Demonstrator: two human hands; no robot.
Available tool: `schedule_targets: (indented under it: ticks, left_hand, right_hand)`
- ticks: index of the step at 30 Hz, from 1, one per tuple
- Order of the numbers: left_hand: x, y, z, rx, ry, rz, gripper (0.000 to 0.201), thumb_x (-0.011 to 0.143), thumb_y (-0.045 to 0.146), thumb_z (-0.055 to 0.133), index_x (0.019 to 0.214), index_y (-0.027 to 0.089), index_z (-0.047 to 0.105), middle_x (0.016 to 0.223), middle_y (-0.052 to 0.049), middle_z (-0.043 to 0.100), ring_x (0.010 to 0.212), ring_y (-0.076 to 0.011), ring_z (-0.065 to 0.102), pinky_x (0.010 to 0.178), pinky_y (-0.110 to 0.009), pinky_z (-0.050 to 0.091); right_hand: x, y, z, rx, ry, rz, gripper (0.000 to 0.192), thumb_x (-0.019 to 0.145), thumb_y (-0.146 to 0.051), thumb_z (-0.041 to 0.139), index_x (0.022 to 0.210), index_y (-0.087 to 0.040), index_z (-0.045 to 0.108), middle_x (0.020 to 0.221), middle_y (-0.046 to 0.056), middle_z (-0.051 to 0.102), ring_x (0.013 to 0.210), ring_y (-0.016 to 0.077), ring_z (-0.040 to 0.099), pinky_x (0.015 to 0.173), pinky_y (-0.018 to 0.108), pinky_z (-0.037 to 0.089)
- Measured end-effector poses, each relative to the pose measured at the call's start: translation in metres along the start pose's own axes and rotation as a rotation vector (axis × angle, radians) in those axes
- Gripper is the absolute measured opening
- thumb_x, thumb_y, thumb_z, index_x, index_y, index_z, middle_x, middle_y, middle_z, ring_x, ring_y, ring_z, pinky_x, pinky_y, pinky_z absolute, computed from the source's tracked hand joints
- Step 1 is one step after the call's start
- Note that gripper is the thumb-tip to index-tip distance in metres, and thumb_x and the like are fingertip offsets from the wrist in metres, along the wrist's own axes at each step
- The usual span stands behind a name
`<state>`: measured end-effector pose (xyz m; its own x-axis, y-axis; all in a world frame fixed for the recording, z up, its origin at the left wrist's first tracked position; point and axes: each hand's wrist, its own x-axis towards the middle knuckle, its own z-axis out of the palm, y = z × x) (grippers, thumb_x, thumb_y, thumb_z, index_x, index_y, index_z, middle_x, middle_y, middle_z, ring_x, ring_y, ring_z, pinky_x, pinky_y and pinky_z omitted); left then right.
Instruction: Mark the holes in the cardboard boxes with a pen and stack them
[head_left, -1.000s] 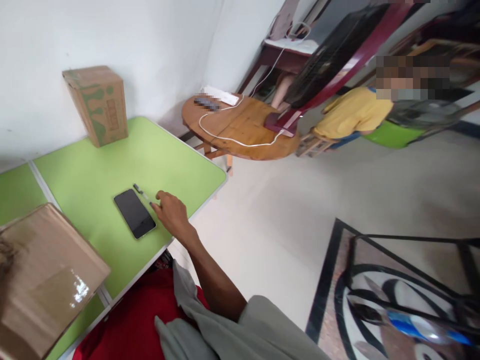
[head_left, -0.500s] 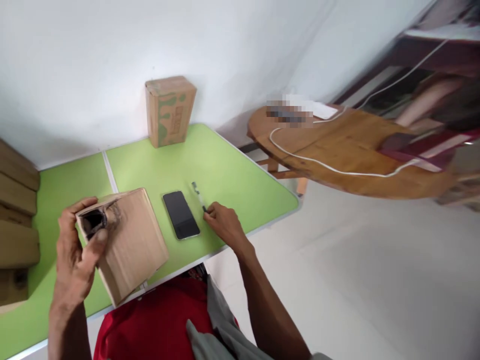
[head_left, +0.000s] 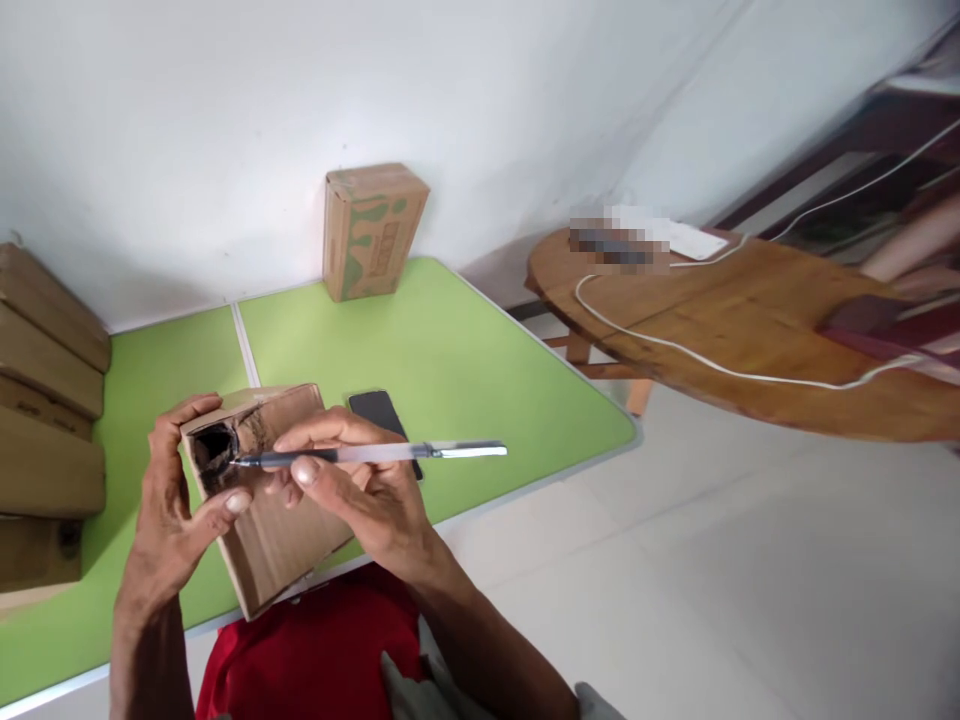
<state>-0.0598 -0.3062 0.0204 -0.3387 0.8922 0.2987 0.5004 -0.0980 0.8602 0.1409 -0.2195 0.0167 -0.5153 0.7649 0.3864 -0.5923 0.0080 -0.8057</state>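
My left hand (head_left: 176, 500) grips the left end of a brown cardboard box (head_left: 277, 545), fingers behind it and thumb on the near face. A ragged dark hole (head_left: 215, 445) opens at that end. Between the thumb and fingers of my right hand (head_left: 367, 490) is a pen (head_left: 382, 453) with a clear barrel and a dark grip. Its tip points left at the hole's edge; whether it touches the cardboard I cannot tell. Partly hidden behind my right hand, a black smartphone (head_left: 376, 408) lies on the green table (head_left: 465, 370).
Stacked cardboard boxes (head_left: 49, 440) stand at the table's left. One upright printed box (head_left: 375, 235) stands by the wall. At the right is a wooden table (head_left: 720, 325) with a white cable (head_left: 675, 345) across it. Part of another person's limb (head_left: 911, 240) shows at the far right.
My right hand has lifted the pen off the table and brought it left to the box's hole. The phone is now partly covered. The view has shifted slightly left.
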Motion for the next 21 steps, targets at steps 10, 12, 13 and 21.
schedule_targets:
  ticks: [10, 12, 13, 21]
  left_hand:
    - [-0.003, -0.012, -0.007, 0.020, -0.082, 0.054, 0.089, 0.088, 0.069, 0.086, 0.161, 0.030, 0.053, 0.157, -0.016, 0.058, 0.150, -0.0425, 0.054, 0.130, -0.068, 0.041]
    - [-0.003, -0.013, -0.005, 0.006, -0.063, 0.041, 0.091, 0.086, 0.072, 0.086, 0.160, 0.029, 0.055, 0.156, -0.017, 0.058, 0.151, -0.0433, 0.053, 0.130, -0.068, 0.040]
    - [-0.004, -0.013, -0.005, -0.002, -0.055, 0.031, 0.092, 0.085, 0.073, 0.087, 0.160, 0.029, 0.055, 0.156, -0.017, 0.058, 0.151, -0.0436, 0.053, 0.130, -0.068, 0.040]
    - [-0.006, -0.011, -0.008, -0.005, -0.012, -0.062, 0.092, 0.080, 0.075, 0.087, 0.156, 0.032, 0.059, 0.156, -0.014, 0.062, 0.150, -0.0467, 0.056, 0.131, -0.071, 0.040]
  right_hand:
    - [0.001, -0.009, 0.005, -0.356, -0.086, -0.070, 0.014, 0.105, -0.029, 0.083, 0.118, -0.029, 0.089, 0.110, 0.004, 0.087, 0.098, 0.0195, 0.083, 0.082, 0.030, 0.069]
    - [0.002, -0.010, 0.006, -0.409, -0.098, -0.087, 0.012, 0.105, -0.025, 0.081, 0.114, -0.027, 0.088, 0.106, 0.004, 0.086, 0.095, 0.0183, 0.081, 0.079, 0.028, 0.066]
    - [0.002, -0.011, 0.007, -0.436, -0.103, -0.093, 0.011, 0.105, -0.024, 0.079, 0.112, -0.026, 0.088, 0.104, 0.003, 0.085, 0.094, 0.0178, 0.080, 0.077, 0.027, 0.065]
    - [0.010, -0.017, 0.001, -0.459, 0.057, -0.026, 0.008, 0.101, -0.027, 0.073, 0.094, -0.023, 0.075, 0.074, -0.003, 0.069, 0.053, 0.0099, 0.055, 0.046, 0.022, 0.044]
